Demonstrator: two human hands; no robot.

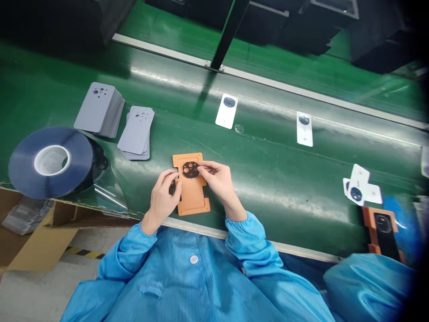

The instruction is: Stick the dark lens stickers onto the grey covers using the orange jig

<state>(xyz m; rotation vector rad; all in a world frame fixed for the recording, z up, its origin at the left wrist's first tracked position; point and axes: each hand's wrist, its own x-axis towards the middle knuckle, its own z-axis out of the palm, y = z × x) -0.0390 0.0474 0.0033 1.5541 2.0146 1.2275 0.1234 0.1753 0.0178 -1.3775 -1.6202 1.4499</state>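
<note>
light moderate; glare on green worktop [268, 170]; upper corners dark; right edge blurred

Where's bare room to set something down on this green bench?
A wide free patch: glossy green benchtop between the right hand and the overlapping rectangular white cards. Crowded: around the flat orange plate, and leftward, with the blue film roll and grey rectangular stacks.

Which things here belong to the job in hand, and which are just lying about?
Belonging:
- orange notched rectangular fixture
- flat black rounded piece with holes
- probably stacked grey rectangular plates
- possibly the large bluish film roll

Apparently lying about:
- small clear plastic-looking scrap
- open brown cardboard box
</note>
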